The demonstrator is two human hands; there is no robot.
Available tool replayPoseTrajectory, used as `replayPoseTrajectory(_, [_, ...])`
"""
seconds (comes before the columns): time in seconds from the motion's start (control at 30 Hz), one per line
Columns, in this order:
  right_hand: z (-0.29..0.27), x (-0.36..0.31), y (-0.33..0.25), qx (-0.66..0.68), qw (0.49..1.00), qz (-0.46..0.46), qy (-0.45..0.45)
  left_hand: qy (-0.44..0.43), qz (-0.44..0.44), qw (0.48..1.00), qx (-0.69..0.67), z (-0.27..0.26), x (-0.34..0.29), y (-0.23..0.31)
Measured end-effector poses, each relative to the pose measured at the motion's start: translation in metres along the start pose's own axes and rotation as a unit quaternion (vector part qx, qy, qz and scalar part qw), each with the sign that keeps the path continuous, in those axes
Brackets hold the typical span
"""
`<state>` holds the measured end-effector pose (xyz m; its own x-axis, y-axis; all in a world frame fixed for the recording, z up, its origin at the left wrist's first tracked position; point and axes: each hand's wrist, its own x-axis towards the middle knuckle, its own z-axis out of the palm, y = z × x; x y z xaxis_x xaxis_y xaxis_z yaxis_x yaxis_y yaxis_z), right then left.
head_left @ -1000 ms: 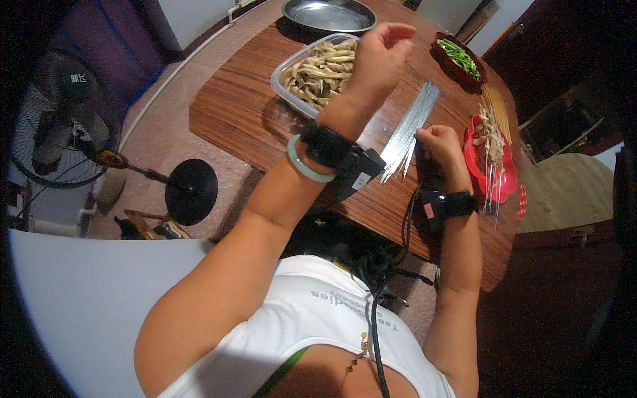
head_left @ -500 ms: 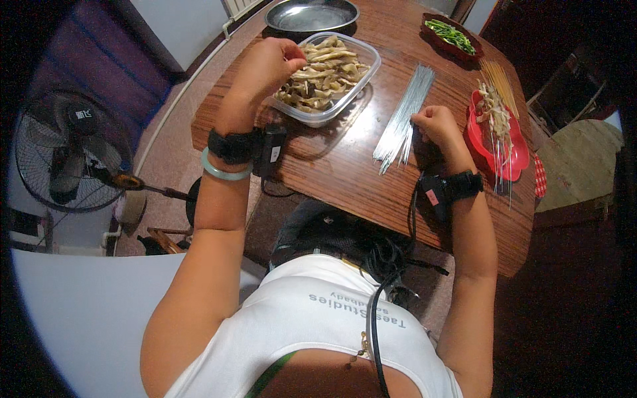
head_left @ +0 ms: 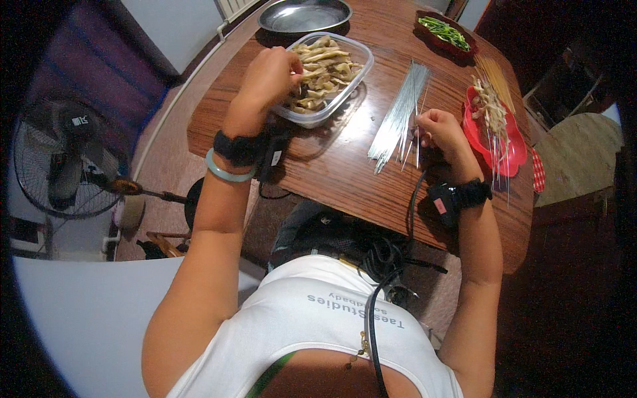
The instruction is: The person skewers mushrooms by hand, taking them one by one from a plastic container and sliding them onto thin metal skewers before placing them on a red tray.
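The left hand (head_left: pixel 271 74) reaches into the clear rectangular plastic container (head_left: pixel 355 76) of pale tan food strips (head_left: pixel 325 66), at the far left of the brown wooden table (head_left: pixel 345 179). Its fingers are curled over the strips; whether they have closed on a piece cannot be told from this angle. The right hand (head_left: pixel 443 131) is closed, pinching one thin metal skewer (head_left: pixel 417 142) held roughly upright, just beside the loose bundle of metal skewers (head_left: pixel 398 116) lying on the table.

Judgement: the strips look soft, limp and likely slick, best pinched near the middle. The skewer is light, stiff and sharp-tipped; hold it low on the shaft.

A red plastic plate (head_left: pixel 514 156) with loaded skewers lies to the right.
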<state>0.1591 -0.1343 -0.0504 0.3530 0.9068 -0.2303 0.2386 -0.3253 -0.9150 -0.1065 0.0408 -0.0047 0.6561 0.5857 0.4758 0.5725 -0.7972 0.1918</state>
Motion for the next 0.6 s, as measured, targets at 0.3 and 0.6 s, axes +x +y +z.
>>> replayPoseTrajectory(0.3, [-0.015,0.002,0.016,0.096,0.995,-0.012,0.002,-0.006,-0.071,0.884,-0.461,-0.012,0.013,0.05])
replayPoseTrajectory(0.6, [-0.017,-0.046,-0.009,0.234,0.968,-0.084,-0.038,-0.07,-0.123,0.574,-0.807,0.042,0.037,0.122])
